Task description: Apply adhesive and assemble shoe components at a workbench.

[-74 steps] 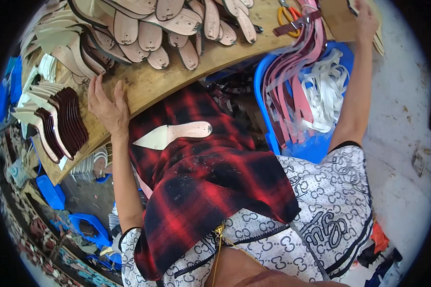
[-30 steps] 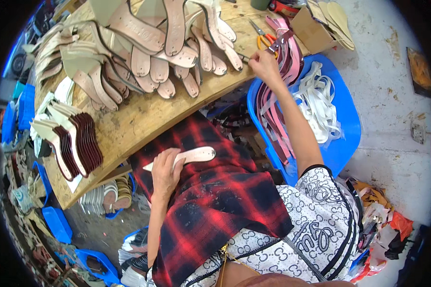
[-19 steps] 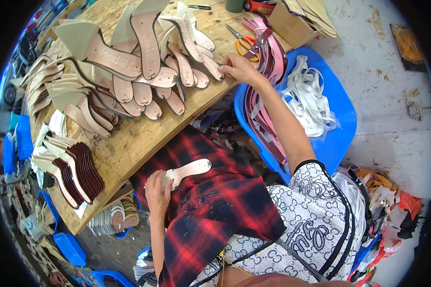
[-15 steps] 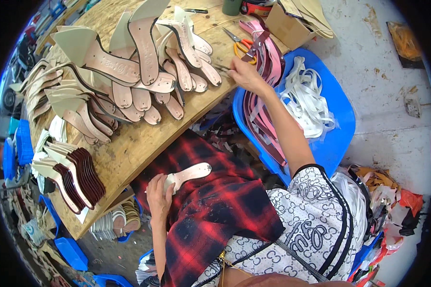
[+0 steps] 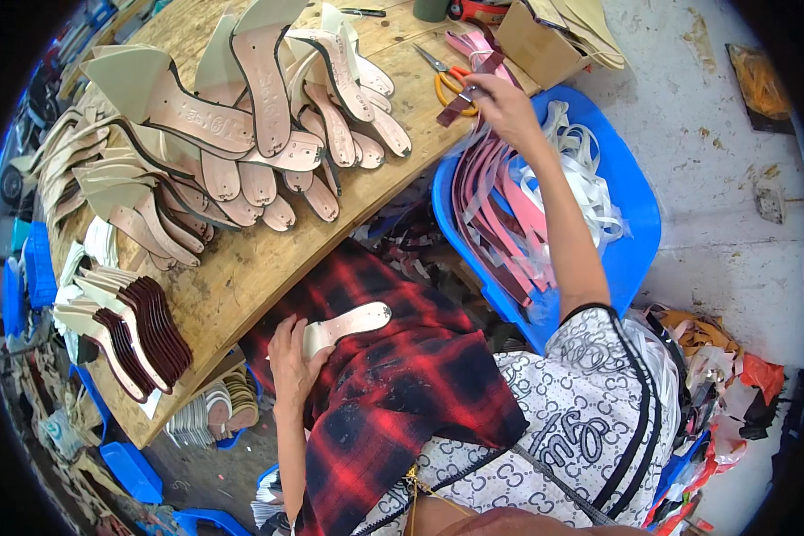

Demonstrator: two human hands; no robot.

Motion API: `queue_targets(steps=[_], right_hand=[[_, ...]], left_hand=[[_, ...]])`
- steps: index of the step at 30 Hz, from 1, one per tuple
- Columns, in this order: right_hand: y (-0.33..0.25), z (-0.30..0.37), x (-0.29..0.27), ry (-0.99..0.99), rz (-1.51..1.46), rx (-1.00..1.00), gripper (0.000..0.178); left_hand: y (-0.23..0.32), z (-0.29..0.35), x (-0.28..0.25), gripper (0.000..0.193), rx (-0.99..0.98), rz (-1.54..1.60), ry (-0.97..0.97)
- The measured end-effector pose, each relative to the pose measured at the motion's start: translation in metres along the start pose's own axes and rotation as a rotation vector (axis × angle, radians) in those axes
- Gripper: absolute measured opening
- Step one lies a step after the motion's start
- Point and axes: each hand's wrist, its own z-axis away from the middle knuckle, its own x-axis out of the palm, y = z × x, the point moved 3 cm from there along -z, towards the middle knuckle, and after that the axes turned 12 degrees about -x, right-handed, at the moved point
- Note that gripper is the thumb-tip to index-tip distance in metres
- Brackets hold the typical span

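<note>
My left hand [image 5: 295,366] is closed on the wide end of a pale shoe insole [image 5: 357,323], which lies across the red-and-black checked cloth [image 5: 393,375] on my lap. Over the table's right edge, my right hand [image 5: 506,112] has its fingers closed beside a short maroon strip [image 5: 456,105]. A small shiny metal piece shows at its fingertips, too small to name. Just beyond lie orange-handled scissors [image 5: 447,80]. Long pink strips [image 5: 520,201] hang below this hand into a blue tub [image 5: 639,268].
Many beige insoles [image 5: 196,121] are heaped on the wooden table [image 5: 250,277]. A maroon-edged stack [image 5: 152,326] sits at its near left corner. White straps [image 5: 598,201] fill part of the tub. A cardboard box [image 5: 540,45] stands at the far right, with scraps [image 5: 706,348] on the floor.
My right hand has moved right and slightly up, from the table edge beside the insoles to the maroon strip near the scissors. My left hand and its insole have barely moved.
</note>
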Motion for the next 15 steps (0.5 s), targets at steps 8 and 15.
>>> queue_targets(steps=[8,15], right_hand=[[0.012,-0.032,0.065,-0.782,0.384,-0.329,0.034],[-0.007,-0.013,-0.047,0.184,0.293,-0.224,0.031]], left_hand=[[-0.013,-0.010,0.000,0.088,0.012,-0.126,-0.054],[-0.024,0.016,-0.024,0.080,-0.262,0.013,0.472]])
